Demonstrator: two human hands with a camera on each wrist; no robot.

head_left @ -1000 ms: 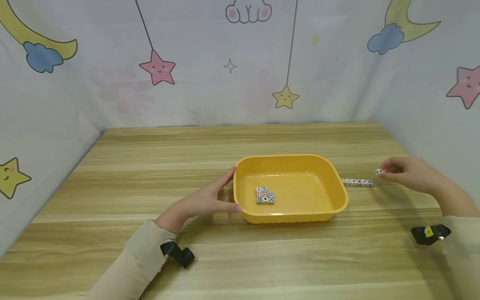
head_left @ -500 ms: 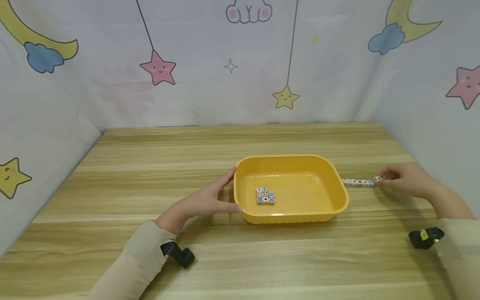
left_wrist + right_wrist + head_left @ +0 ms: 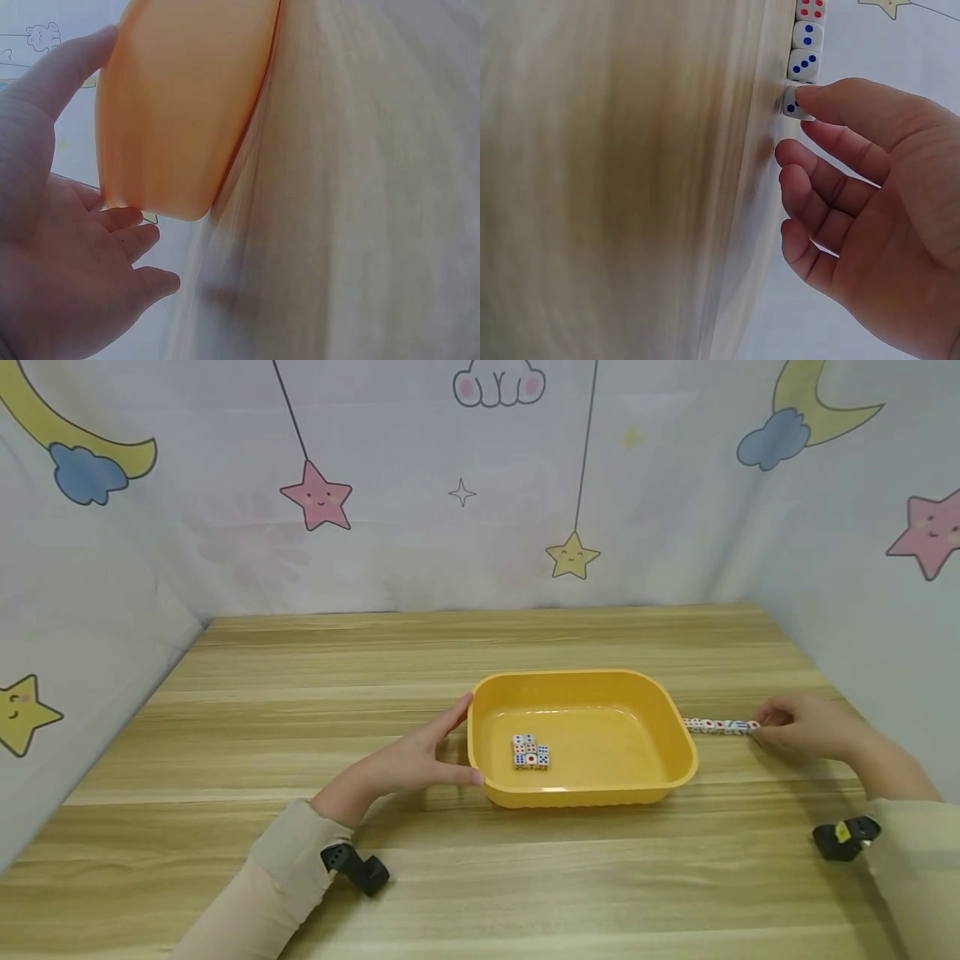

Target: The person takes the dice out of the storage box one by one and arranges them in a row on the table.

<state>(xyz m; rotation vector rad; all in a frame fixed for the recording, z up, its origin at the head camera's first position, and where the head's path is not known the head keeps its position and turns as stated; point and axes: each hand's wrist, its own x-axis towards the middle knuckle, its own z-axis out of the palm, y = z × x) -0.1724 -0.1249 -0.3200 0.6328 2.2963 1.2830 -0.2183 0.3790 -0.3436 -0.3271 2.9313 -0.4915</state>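
Observation:
My right hand (image 3: 810,724) pinches a white die (image 3: 793,103) between thumb and forefinger at the right end of a row of dice (image 3: 716,726). In the right wrist view that die sits low by the tabletop, slightly tilted, with a narrow gap to the row's last die (image 3: 804,66). The row runs left to a yellow plastic tray (image 3: 585,797), which hides its far end. My left hand (image 3: 408,766) rests against the tray's left end, thumb at the near corner and forefinger at the far corner. Several dice (image 3: 530,753) stand grouped on the tray's floor, towards the left.
The tray and dice are on a wood-grain table (image 3: 300,710). White cloth (image 3: 390,560) printed with stars, moons and clouds hangs behind the table and along both sides. Each wrist carries a black camera (image 3: 356,868).
My right hand has come down and to the left, bringing the pinched die from above the table to the right end of the row. The left hand and tray have stayed still.

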